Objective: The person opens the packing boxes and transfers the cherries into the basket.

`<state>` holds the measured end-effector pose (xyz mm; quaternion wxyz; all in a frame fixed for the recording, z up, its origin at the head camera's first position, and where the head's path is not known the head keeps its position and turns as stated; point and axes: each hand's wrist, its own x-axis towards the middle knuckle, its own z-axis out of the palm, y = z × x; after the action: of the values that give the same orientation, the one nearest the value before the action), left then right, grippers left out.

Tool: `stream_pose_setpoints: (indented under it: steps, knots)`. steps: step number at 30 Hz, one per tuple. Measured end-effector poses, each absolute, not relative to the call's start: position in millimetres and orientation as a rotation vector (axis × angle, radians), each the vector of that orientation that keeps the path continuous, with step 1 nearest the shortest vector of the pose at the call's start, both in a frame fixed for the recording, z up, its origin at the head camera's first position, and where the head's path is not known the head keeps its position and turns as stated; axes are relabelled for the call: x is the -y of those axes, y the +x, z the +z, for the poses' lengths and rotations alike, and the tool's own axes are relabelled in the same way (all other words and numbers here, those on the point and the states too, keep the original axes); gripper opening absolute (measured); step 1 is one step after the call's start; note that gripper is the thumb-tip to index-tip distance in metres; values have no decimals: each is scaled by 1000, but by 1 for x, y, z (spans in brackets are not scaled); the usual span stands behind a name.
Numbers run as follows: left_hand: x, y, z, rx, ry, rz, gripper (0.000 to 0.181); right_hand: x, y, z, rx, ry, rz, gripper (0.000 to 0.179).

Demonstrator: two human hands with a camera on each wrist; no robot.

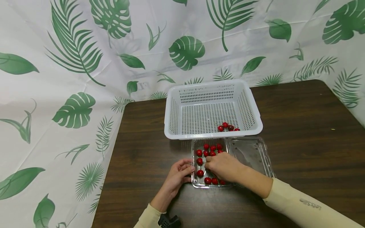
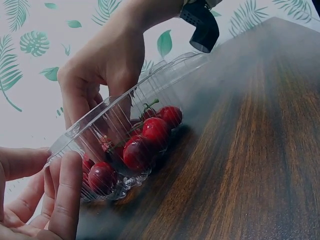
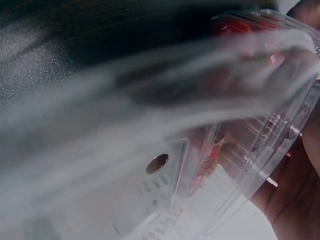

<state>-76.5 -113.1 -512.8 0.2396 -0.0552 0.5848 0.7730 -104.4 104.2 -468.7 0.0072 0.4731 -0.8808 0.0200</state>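
Observation:
A clear plastic clamshell box (image 1: 192,180) lies on the table with red cherries (image 1: 200,173) along its far, left and near sides. My left hand (image 1: 176,177) grips the box's left rim, thumb over the edge and fingers against the outer wall, as the left wrist view shows. Inside the box, my right hand (image 1: 225,166) points its fingers down among the cherries (image 2: 156,130). Those fingertips are partly hidden behind the box wall and fruit, so I cannot tell whether they hold a cherry. Blurred clear plastic fills much of the right wrist view.
Behind the box stands a white slotted basket (image 1: 214,136) with several cherries (image 1: 225,124) in its near right corner. The box's open lid (image 1: 248,152) lies flat to the right, under my right forearm. A leaf-patterned sheet (image 1: 154,69) hangs behind the dark wooden table (image 1: 142,142).

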Motion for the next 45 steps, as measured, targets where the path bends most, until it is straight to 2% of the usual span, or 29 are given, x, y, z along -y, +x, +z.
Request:
stream_pose_setpoints:
  steps: [9,22,45]
  knots:
    - [115,-76,-513,-1602,-155,2111,39,-106,-105,-464,2739,1516,97,6]
    - [116,-76,-514,-1606,-152,2112,37,-113,-105,-444,2654,1512,248,21]
    - [113,-77,-513,-1614,-165,2112,36,-153,-131,-385,2603,1249,468,24]
